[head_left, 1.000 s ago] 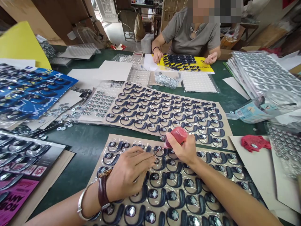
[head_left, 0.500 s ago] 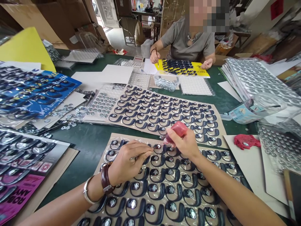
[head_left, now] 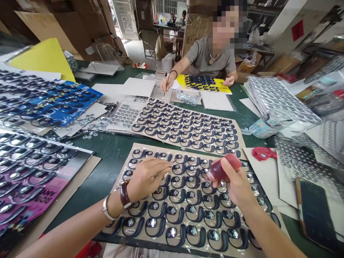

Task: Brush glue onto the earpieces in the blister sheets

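Two hands work over the near sheet [head_left: 188,215], a brown card covered in rows of dark hook-shaped pieces with shiny round centres, lying on the green table [head_left: 107,150] right in front of the person. The left hand [head_left: 149,177] rests on the sheet's upper left part, fingers curled and pinched shut on a thin tool [head_left: 160,173]. A watch [head_left: 125,193] and a bracelet [head_left: 107,209] sit on its wrist.

The right hand [head_left: 236,184] is closed around a red squeeze bottle [head_left: 225,165], tilted with its nozzle pointing down and to the left, just above the second row. Half a second ago that nozzle sat at a piece in the top row, almost touching the tip of the thin tool. Now the bottle is further right and the two hands are clearly apart, while the left hand has barely shifted.

Beyond the near sheet lies a far sheet [head_left: 185,127] of the same pieces. Across the table a co-worker's hand [head_left: 165,84] has moved from the yellow card [head_left: 204,82] to the clear trays beside it. A red cloth [head_left: 263,153] lies to the right, and a dark phone [head_left: 314,211] now shows at the right edge.
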### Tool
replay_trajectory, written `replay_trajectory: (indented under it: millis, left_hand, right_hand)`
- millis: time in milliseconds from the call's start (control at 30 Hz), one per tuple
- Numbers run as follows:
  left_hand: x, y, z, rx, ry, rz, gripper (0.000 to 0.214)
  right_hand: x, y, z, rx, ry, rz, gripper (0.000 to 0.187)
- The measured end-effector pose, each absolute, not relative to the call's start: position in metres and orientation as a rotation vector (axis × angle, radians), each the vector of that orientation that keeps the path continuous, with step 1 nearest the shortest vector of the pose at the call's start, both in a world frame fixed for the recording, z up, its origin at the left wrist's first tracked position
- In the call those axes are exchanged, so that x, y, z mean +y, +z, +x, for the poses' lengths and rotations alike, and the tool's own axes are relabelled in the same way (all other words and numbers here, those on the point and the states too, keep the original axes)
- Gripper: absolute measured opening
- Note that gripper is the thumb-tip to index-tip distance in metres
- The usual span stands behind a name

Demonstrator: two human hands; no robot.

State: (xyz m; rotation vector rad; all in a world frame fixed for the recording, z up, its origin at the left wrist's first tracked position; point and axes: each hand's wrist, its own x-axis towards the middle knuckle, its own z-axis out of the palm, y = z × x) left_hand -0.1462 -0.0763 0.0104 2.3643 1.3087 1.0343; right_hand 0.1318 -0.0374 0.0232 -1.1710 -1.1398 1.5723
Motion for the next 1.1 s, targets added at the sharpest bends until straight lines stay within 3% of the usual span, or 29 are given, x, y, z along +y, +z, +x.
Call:
replay_trajectory:
  millis: [400,533,767,1100]
  left_hand:
    - [-0.065,0.016,-0.147,1.352,1.02,2.355,0.018]
    - [-0.065,0.019,-0.147,1.262,1.06,2.406,0.019]
    - [-0.071,0.021,-0.15,1.241,1.051,2.472,0.022]
    - [-0.149,0.041,-0.102,0.786,0.861,2.59,0.025]
  right_hand:
    - [-0.022,0.031,0.168,-0.553,1.56,-1.194,0.032]
    - [-0.022,0.026,0.169,-0.618,1.684,-1.22,0.041]
    - [-0.024,0.03,0.178,-0.814,1.585,-1.175,0.048]
    - [-0.089,0.027,0.142,-1.408,1.375,-1.196,0.019]
